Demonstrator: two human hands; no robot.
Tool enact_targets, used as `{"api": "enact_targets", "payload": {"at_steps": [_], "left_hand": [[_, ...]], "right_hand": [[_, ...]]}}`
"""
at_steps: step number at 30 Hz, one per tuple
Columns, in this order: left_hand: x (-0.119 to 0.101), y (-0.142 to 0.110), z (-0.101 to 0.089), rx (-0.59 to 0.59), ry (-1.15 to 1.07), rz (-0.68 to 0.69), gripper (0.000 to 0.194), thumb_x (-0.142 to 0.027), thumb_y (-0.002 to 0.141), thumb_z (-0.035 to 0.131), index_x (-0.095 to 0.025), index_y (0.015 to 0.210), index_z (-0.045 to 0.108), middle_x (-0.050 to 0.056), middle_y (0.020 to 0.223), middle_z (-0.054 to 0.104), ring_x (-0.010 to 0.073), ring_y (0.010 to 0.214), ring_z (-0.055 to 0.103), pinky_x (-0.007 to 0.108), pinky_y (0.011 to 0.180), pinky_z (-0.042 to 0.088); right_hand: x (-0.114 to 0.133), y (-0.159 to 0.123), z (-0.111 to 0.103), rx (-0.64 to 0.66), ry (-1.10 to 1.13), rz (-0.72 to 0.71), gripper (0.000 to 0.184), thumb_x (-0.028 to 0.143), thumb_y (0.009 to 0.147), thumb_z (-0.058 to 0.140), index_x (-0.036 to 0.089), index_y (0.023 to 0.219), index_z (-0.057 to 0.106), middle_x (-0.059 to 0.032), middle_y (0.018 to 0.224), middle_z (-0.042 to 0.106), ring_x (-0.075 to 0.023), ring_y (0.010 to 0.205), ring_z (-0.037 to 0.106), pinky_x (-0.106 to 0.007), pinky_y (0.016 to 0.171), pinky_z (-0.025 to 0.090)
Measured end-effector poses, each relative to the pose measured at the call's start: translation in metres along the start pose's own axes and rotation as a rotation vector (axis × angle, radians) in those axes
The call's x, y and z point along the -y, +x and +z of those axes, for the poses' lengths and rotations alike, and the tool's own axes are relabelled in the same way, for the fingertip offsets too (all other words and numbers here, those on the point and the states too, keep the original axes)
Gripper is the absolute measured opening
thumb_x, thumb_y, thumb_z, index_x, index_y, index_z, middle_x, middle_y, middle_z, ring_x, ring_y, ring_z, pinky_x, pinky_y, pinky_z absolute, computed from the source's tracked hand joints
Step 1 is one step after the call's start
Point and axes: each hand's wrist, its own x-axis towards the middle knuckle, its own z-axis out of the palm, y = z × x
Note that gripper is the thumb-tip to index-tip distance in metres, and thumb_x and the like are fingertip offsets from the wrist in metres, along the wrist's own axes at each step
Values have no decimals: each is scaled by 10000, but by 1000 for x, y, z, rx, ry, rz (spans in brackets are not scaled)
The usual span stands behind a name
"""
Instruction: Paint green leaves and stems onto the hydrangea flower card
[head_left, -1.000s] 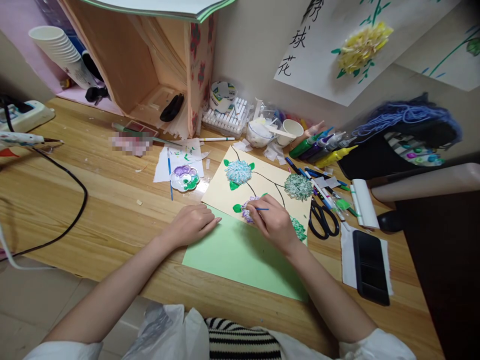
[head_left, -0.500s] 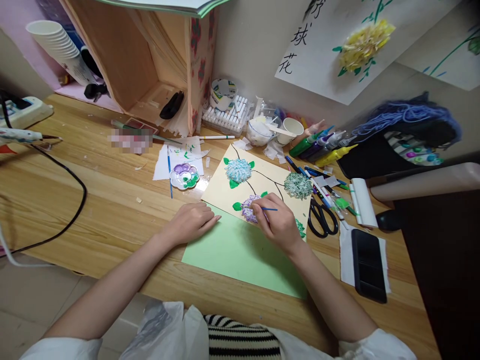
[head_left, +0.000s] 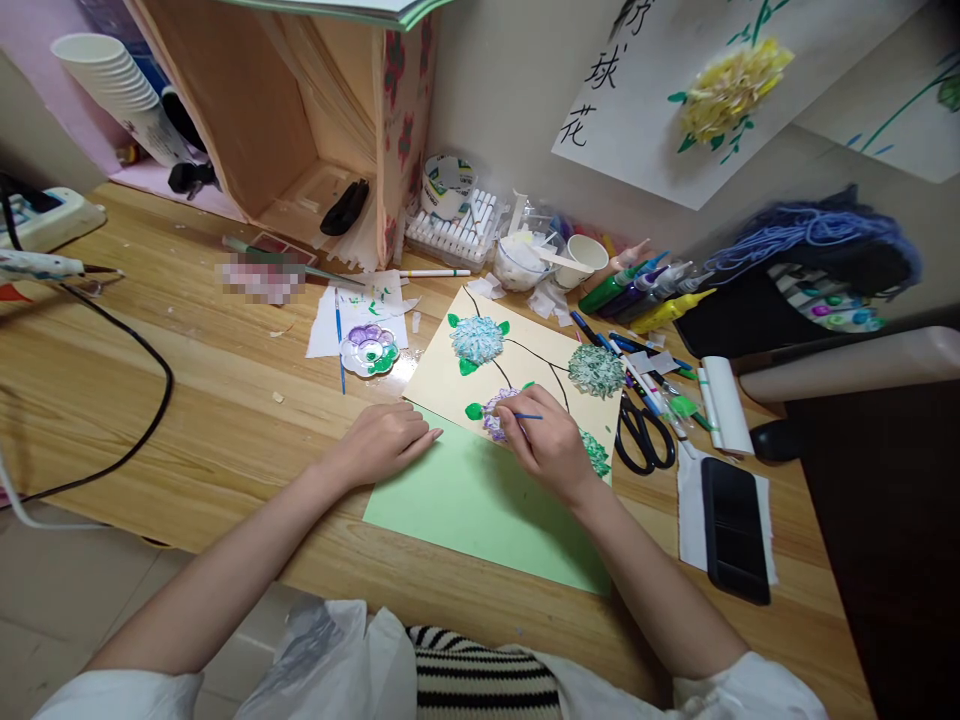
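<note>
My right hand (head_left: 551, 440) pinches a blue-handled paintbrush (head_left: 528, 416) over a purple and white flower (head_left: 495, 412), and the hand partly hides that flower. The flower belongs to a cream sheet (head_left: 450, 385), which also bears a raised light-blue flower (head_left: 478, 341), a dark green one (head_left: 595, 371) and a brighter green one (head_left: 596, 453), with painted leaves and black stems. Under it lies a green sheet (head_left: 480, 520). My left hand (head_left: 386, 440) rests on the table at the sheets' left edge, fingers loosely bent and thumb stretched out, holding nothing.
A flower-shaped paint palette (head_left: 369, 350) sits beside another paintbrush (head_left: 339, 340). Black scissors (head_left: 645, 435), scattered pens and a phone (head_left: 739, 530) lie to the right. Behind are paint bottles (head_left: 622, 285), a paper cup (head_left: 585, 260) and a clear bowl (head_left: 521, 265). A cable (head_left: 165, 400) crosses the left side.
My right hand and the brush have shifted slightly left over the purple flower, uncovering more of the bright green flower. My left hand stays in place.
</note>
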Motion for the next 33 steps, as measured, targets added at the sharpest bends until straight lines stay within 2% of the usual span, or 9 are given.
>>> {"api": "enact_targets", "payload": {"at_steps": [21,33], "left_hand": [[0,0,1,-12,36,8,453,-366,965,320,-170,616,531,23,628,594,144,617,503,290,583,283],[1,0,1,-14,36,19,453,-363,965,321,-173,614,535,23,628,592,145,619,509,295,585,293]], "right_hand": [[1,6,2,13,49,28,144,108,913,430,174,868,550,-53,740,659,-174,704,547,-306,617,450],[5,8,-4,-46,78,16,145,78,893,448,177,852,545,-48,717,641,-171,681,524,-303,607,445]]}}
